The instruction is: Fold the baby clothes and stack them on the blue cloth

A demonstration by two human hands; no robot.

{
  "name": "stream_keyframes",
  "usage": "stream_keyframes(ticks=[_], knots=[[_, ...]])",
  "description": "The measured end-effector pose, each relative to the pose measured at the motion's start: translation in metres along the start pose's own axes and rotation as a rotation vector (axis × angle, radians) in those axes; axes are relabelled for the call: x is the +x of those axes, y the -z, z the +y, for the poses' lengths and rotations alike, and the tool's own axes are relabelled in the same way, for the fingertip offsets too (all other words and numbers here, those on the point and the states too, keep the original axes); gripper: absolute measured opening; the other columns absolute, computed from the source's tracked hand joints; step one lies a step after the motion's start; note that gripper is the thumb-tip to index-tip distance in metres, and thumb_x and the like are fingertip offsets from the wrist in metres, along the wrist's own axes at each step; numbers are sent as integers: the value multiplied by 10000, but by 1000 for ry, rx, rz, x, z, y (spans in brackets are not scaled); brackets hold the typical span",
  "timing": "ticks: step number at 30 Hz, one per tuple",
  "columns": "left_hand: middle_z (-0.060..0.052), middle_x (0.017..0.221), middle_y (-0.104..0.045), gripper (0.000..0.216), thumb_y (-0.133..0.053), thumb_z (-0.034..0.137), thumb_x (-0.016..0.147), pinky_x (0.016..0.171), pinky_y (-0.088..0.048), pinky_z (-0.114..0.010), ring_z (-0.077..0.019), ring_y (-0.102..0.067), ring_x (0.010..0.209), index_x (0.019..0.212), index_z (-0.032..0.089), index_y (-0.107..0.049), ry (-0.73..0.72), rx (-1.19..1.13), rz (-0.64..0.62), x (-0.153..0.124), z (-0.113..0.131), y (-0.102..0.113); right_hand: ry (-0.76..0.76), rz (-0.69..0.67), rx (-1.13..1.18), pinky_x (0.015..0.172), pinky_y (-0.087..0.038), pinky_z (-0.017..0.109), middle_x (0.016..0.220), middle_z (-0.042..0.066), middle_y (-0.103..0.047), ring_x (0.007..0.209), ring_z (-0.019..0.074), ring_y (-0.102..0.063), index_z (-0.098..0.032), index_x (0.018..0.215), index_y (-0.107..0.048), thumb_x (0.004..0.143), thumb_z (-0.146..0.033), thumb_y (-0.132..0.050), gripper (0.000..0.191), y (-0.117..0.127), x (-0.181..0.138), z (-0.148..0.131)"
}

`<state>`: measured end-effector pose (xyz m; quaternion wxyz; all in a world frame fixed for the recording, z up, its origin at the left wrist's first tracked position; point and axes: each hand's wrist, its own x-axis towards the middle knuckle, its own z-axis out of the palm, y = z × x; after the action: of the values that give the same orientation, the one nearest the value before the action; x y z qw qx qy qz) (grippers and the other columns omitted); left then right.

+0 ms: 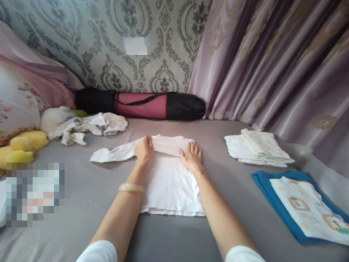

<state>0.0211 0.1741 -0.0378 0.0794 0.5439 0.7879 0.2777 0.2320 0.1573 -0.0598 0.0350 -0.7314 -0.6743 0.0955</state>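
A white long-sleeved shirt (171,183) lies spread on the grey sheet with its hem towards me. One sleeve is folded across the upper body of the shirt, and the other stretches out to the left. At the left shoulder, my left hand (143,148) has its fingers curled closed on the shirt's fabric; a pale bangle (131,187) circles that wrist. My right hand (191,157) presses flat on the folded sleeve near the right shoulder, fingers spread.
Folded white clothes (259,147) are stacked at the right, behind a printed shirt (302,207) on blue cloth (267,182). Crumpled clothing (95,125) and a yellow plush toy (24,145) lie left. A red-and-black rolled bag (141,105) rests along the wall.
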Motion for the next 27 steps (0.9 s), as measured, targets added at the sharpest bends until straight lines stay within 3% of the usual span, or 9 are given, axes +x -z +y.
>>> stream_keyframes(ticks=[13,19,24,27], knots=[[-143,1021,-708,392,-298,352,981,689,-385,-323,-299,-644,946,1123,236,-643,-94,148,-57,1,-9,-8,-12,-25,-27,1168,-92,487,1610,133,-70,1463,309,-117,-39,1537,-155,980,-524,-204,740,1,2,0],[-161,1013,-686,334,-322,322,973,714,-415,-345,-312,-645,954,1096,190,-603,-40,200,-102,-1,-7,-15,-13,-38,-30,1169,-93,489,1611,133,-67,1464,307,-114,-43,1537,-154,977,-518,-209,737,1,3,-1],[-188,1097,-621,336,-359,320,961,738,-447,-352,-302,-626,972,1201,157,-530,-45,208,-41,-2,-6,-7,6,-45,-1,1164,-112,509,1611,131,-93,1460,325,-127,-56,1533,-194,976,-520,-251,728,8,2,1],[-211,1135,-586,349,-353,300,962,830,-456,-387,-312,-591,1048,1195,126,-546,-162,204,76,-2,1,-1,47,3,16,1156,-68,562,1609,125,-116,1469,319,-96,-100,1531,-234,991,-463,-252,650,15,-1,2]])
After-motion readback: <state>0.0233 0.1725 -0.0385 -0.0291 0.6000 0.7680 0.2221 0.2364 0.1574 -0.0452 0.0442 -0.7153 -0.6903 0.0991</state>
